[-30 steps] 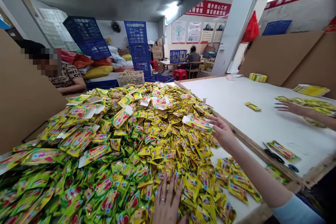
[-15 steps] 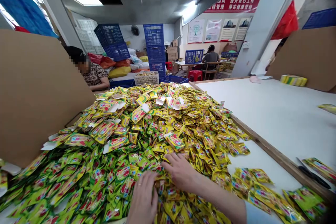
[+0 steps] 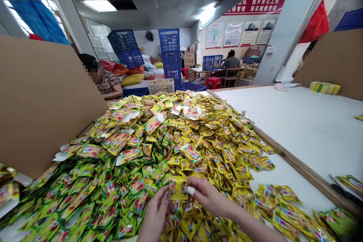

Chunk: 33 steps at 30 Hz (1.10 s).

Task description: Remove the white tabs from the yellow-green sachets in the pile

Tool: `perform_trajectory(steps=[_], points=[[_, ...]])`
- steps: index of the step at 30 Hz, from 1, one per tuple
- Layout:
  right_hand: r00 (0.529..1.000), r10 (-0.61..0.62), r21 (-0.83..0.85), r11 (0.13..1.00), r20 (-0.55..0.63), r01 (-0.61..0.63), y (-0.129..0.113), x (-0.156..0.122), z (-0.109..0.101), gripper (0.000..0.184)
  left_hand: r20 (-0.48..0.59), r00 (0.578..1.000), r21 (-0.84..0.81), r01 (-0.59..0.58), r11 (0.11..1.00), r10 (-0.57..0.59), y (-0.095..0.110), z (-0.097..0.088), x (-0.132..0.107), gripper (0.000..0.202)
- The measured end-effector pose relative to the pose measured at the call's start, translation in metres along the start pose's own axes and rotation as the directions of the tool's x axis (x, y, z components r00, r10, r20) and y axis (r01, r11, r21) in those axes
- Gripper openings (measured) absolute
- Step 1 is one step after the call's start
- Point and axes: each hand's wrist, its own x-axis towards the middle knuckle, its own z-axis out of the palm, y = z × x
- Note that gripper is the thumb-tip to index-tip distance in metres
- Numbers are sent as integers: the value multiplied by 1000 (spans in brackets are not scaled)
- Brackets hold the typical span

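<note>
Between my two hands a yellow candy packet (image 3: 179,187) is held up just above the heap. My left hand (image 3: 159,205) pinches its left edge. On its right edge are the fingers of my right hand (image 3: 206,196), which has a white wrap on one finger or thumb. Below and around them spreads a big heap of small packets, green packets (image 3: 99,196) on the left and yellow packets (image 3: 215,151) on the right. Among these lie several flat printed boxes, one box (image 3: 191,154) just beyond my hands.
A wooden strip (image 3: 295,166) divides the heap from a white tabletop (image 3: 309,121). Scissors (image 3: 346,194) lie by the strip at right. A cardboard panel (image 3: 48,102) stands at left. Beyond the heap, a co-worker (image 3: 109,83) sits, near stacked blue crates (image 3: 169,51).
Both hands were resting on the heap with spread fingers. Now they have come together around a yellow packet and lifted it slightly. The view has shifted a little.
</note>
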Motion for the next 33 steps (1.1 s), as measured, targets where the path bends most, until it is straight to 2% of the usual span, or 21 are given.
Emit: perform_trajectory(steps=[2,3,5,6,7,9,11,13,15,18,21,23,25,28,31,33], points=[[998,69,256,965,-8,-64,-4,-8,3,26,17,1000,16,-10,1000,10,6,14,3,56],[994,109,425,900,-3,-97,-5,-12,3,25,4,999,37,-42,998,42,10,19,5,52],[985,170,724,678,18,-130,-5,-20,2,24,18,994,91,-105,990,104,18,29,7,46],[983,184,816,564,20,-123,-4,-25,1,25,40,991,124,-134,983,130,23,32,8,43],[982,189,866,489,13,-106,-2,-29,-1,25,68,986,159,-161,974,152,28,36,8,41],[975,222,908,411,-16,-79,5,-36,-6,25,143,972,223,-218,950,189,39,42,10,36],[939,335,907,415,-75,-76,13,-40,-10,27,239,947,304,-283,909,215,51,47,15,34],[873,462,888,452,-158,-78,22,-42,-16,29,280,940,428,-304,851,195,63,47,28,36],[818,530,883,465,-223,-60,30,-43,-23,33,204,967,561,-241,792,151,73,43,52,45],[794,550,886,462,-258,-32,37,-49,-35,37,-6,998,671,-46,740,67,82,35,101,63],[784,557,886,463,-275,-19,36,-56,-42,39,-95,995,699,82,710,-22,82,41,142,55],[784,553,883,469,-280,-16,33,-59,-43,38,-85,996,678,82,731,-32,80,52,156,44],[783,551,879,476,-287,-13,30,-63,-44,38,-41,999,619,27,785,-2,80,63,160,37],[774,552,869,494,-310,-5,29,-70,-49,37,41,995,449,-95,888,86,83,70,149,37],[770,533,848,530,-349,17,24,-72,-63,36,117,980,213,-180,960,158,85,61,123,44],[776,504,829,558,-379,42,15,-68,-74,34,200,968,59,-164,985,149,86,53,98,45]])
